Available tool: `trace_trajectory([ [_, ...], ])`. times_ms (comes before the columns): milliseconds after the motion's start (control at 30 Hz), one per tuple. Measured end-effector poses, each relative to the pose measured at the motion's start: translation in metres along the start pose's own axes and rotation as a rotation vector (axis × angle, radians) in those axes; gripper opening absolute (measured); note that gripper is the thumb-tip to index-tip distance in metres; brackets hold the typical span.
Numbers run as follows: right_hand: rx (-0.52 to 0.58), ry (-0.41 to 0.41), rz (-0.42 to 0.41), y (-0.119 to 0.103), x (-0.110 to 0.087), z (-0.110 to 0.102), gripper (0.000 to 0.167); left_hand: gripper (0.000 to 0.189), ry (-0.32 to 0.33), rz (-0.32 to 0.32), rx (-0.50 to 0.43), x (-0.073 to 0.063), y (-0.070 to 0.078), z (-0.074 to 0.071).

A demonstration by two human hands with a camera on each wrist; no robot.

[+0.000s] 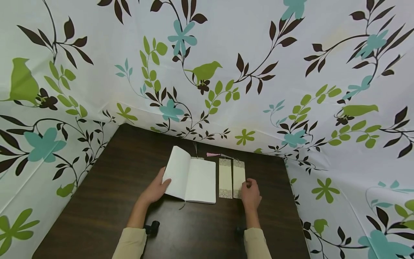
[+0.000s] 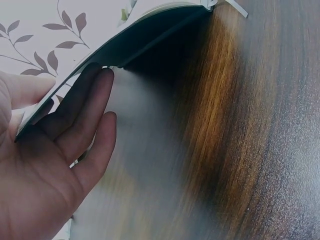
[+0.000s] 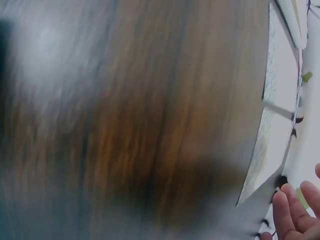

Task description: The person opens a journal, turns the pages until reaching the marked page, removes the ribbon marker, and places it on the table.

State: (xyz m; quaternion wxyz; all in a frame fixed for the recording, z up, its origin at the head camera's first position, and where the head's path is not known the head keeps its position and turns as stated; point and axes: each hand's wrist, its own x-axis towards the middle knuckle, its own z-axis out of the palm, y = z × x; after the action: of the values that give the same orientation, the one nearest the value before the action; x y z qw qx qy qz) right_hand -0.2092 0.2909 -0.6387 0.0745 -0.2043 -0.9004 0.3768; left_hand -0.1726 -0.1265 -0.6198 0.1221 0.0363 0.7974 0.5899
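Observation:
An open notebook (image 1: 201,180) with blank white pages lies on the dark wooden table. My left hand (image 1: 156,187) grips its raised left side, thumb on the page and fingers under the dark cover (image 2: 145,42) in the left wrist view. To the right lie two cream bookmarks side by side, a left bookmark (image 1: 225,178) and a right bookmark (image 1: 239,176), both with patterned ends. My right hand (image 1: 251,194) is at the right bookmark's lower right edge, fingers loosely bent. In the right wrist view its fingers (image 3: 282,212) appear apart from the bookmarks.
A pink tassel (image 1: 212,154) lies above the bookmarks. Behind the notebook's top edge a further tag or bookmark (image 1: 198,158) peeks out, mostly hidden. A leaf-and-bird patterned cloth (image 1: 226,118) hangs around the wooden table (image 1: 194,230) at the back and sides.

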Motion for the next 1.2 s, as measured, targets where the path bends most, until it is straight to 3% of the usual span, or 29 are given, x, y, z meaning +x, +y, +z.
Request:
trace_trajectory([
  [133,0.016,-0.008,-0.065,-0.012,-0.009,0.013,0.042,0.065,0.001,0.010,0.006,0.001,0.001,-0.001],
  [300,0.061,-0.107,-0.194,-0.030,-0.030,0.037,0.040,0.068,0.008,0.017,0.018,0.003,0.003,-0.004],
  [433,-0.043,-0.158,-0.443,-0.043,-0.053,0.056,0.037,0.070,0.003,0.016,0.007,0.001,0.003,-0.005],
  [533,-0.216,-0.197,-0.664,-0.046,-0.068,0.070,0.041,0.070,-0.006,0.004,-0.008,-0.002,0.001,-0.004],
  [633,-0.330,-0.285,-0.807,-0.047,-0.078,0.080,0.049,0.069,-0.001,0.000,-0.007,-0.003,0.000,-0.002],
  [867,-0.461,-0.472,-0.857,-0.055,-0.081,0.084,0.062,0.069,0.012,0.012,-0.019,-0.004,0.000,-0.001],
  [1033,-0.506,-0.524,-0.857,-0.067,-0.075,0.076,0.052,0.069,0.019,-0.006,-0.031,-0.004,0.002,0.001],
  [1200,-0.558,-0.581,-0.851,-0.074,-0.073,0.070,0.054,0.070,0.024,-0.023,-0.023,-0.006,-0.002,0.002],
])
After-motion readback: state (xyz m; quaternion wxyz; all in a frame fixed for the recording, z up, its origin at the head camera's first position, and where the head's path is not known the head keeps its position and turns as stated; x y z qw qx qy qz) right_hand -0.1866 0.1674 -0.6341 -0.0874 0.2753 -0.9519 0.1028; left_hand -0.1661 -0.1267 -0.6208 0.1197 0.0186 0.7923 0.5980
